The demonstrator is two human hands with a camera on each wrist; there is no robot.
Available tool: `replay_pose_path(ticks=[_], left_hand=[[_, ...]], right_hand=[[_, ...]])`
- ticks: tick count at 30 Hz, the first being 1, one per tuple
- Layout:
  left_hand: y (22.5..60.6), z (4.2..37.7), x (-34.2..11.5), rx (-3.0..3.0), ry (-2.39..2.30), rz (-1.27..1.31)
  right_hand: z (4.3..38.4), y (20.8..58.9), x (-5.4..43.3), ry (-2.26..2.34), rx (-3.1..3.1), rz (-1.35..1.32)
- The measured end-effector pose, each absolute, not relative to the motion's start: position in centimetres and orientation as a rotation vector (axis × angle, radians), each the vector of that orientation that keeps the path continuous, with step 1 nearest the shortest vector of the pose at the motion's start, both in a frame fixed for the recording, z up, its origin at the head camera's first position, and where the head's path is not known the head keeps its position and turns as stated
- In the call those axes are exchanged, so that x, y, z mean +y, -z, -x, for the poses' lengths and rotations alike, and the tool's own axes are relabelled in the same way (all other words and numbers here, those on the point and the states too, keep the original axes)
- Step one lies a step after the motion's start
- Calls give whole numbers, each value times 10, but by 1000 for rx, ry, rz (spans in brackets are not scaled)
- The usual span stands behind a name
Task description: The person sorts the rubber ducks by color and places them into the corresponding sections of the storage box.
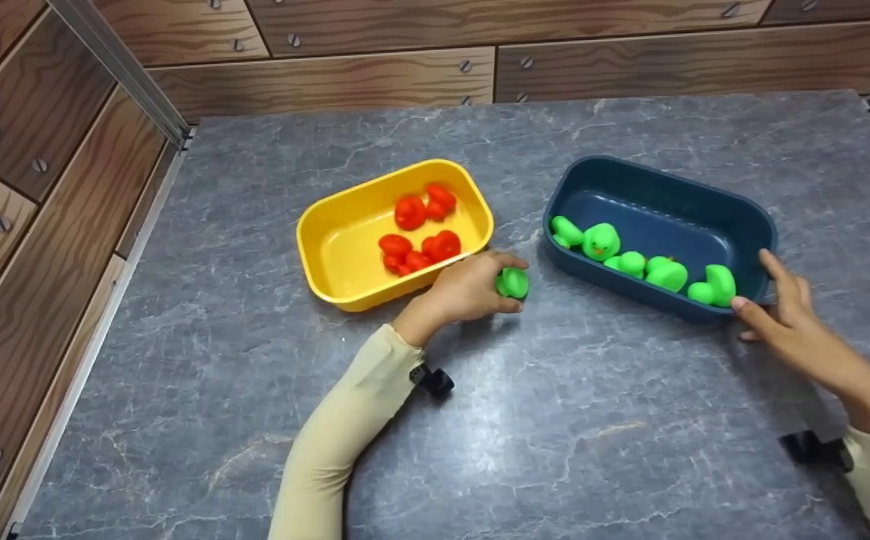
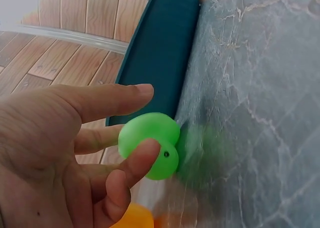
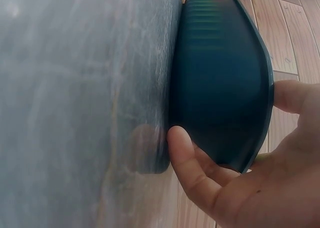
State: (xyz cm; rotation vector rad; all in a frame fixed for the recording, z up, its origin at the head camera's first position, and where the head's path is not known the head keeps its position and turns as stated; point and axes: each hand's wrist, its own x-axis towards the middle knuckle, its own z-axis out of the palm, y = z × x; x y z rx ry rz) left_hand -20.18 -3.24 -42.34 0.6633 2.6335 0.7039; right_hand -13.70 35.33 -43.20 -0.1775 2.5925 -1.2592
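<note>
A green rubber duck [image 1: 512, 283] is on the grey tabletop between the two bins. My left hand [image 1: 472, 285] reaches around it, thumb and fingers spread to either side. In the left wrist view the thumb tip stands apart from the duck [image 2: 150, 128], while a fingertip overlaps its side. My right hand [image 1: 795, 322] holds the near right corner of the dark blue bin [image 1: 652, 169], with fingers against its rim and outer wall [image 3: 220, 87]. Several green rubber ducks [image 1: 667, 275] lie along the near side inside that bin.
Left of the blue bin stands a yellow bin [image 1: 330, 240] with several red toys [image 1: 410, 212] inside, close to my left wrist. Wood-patterned panels [image 1: 367, 82] border the grey tabletop [image 1: 555, 465] at the back and left.
</note>
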Motion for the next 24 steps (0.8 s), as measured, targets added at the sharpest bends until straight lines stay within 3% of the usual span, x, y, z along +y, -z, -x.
replay_pose_path(ticks=[24], left_hand=[[431, 208, -35, 2534, -898, -560]], right_hand=[[136, 432, 354, 1263, 2578, 183]])
